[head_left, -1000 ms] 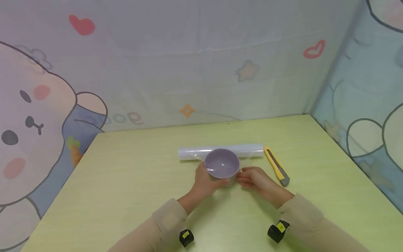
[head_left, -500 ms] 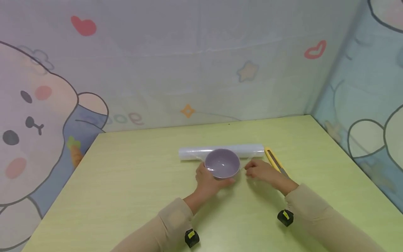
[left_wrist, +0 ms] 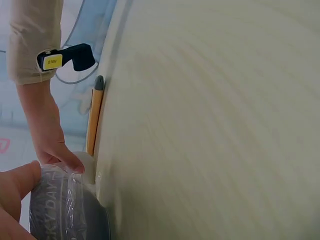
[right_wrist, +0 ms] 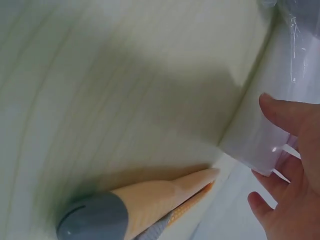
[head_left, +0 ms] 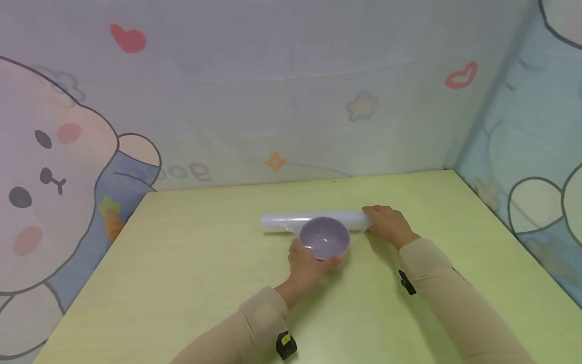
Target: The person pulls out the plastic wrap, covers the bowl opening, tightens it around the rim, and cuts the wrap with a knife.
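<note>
My left hand [head_left: 305, 263] holds a small purple bowl [head_left: 325, 237] from its near left side, the thumb along the front. Clear cling film stretches over the bowl's mouth, and in the left wrist view it lies wrinkled over the lettered side of the bowl [left_wrist: 52, 210]. Behind the bowl lies a white roll of cling film [head_left: 282, 223], with film running from it to the bowl. My right hand [head_left: 388, 225] grips the roll's right end; in the right wrist view the thumb lies along the roll [right_wrist: 260, 120] and the fingers are around its end.
A yellow utility knife [right_wrist: 145, 205] with a grey end lies on the table by the roll's right end; in the head view the right arm hides it. The pale green table [head_left: 204, 263] meets a cartoon-printed cloth [head_left: 227, 101] at the back.
My right hand has left the film beside the bowl's right side and moved up and right onto the roll's end. My left hand stays on the bowl.
</note>
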`<state>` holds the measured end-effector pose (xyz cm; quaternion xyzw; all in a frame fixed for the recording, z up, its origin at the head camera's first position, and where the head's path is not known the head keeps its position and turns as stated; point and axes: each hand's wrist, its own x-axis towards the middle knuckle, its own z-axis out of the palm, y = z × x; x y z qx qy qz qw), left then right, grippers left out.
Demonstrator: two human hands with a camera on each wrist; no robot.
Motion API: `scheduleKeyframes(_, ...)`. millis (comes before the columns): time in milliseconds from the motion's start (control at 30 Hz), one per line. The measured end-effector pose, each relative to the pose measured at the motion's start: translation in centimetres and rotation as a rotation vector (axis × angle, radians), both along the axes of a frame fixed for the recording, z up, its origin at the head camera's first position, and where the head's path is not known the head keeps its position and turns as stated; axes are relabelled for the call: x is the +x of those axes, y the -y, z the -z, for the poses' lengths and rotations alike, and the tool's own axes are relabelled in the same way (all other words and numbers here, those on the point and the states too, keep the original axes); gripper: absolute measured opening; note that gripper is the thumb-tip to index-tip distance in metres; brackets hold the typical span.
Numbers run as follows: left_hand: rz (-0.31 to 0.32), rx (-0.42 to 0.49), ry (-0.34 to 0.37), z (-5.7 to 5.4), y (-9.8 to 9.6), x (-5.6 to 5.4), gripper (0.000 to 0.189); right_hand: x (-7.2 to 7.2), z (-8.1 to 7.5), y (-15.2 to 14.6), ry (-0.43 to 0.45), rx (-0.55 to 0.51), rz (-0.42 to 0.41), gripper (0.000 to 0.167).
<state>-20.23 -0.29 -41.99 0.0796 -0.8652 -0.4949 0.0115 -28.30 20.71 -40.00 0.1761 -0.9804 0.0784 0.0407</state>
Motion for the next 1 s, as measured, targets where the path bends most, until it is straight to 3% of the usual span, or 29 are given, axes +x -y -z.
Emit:
scheduleKeyframes(100,0.018,0.023,-0.044,0.1,0.1,0.1,0.116,-0.1,0.2,0.1,-0.055,0.032,0.007,0.043)
scheduleKeyframes(233,0.058,0.079,-0.067,0.0,0.6,0.1,0.115,-0.1,0.1,0.4,-0.062,0.024,0.033,0.043)
scheduleKeyframes(433,0.113,0.131,-0.044,0.1,1.1,0.1,0.112,0.2,0.4,0.5,-0.066,0.048,0.063,0.043)
scheduleKeyframes(500,0.126,0.129,-0.036,0.1,1.2,0.1,0.112,-0.8,2.0,-0.2,-0.104,0.057,0.064,0.044)
scheduleKeyframes(567,0.146,0.119,-0.029,0.1,1.3,-0.1,0.112,-0.7,2.0,-0.2,-0.100,0.065,0.072,0.044)
scheduleKeyframes(667,0.171,0.111,-0.039,0.1,1.6,-0.3,0.112,-0.4,1.8,-0.2,-0.112,0.082,0.076,0.043)
scheduleKeyframes(733,0.188,0.120,-0.051,0.0,1.9,-0.5,0.110,0.8,0.2,0.5,-0.083,0.092,0.089,0.040)
scheduleKeyframes(1000,0.232,0.141,-0.022,-0.3,3.3,-0.8,0.106,1.3,0.6,1.2,-0.180,0.141,0.098,0.032)
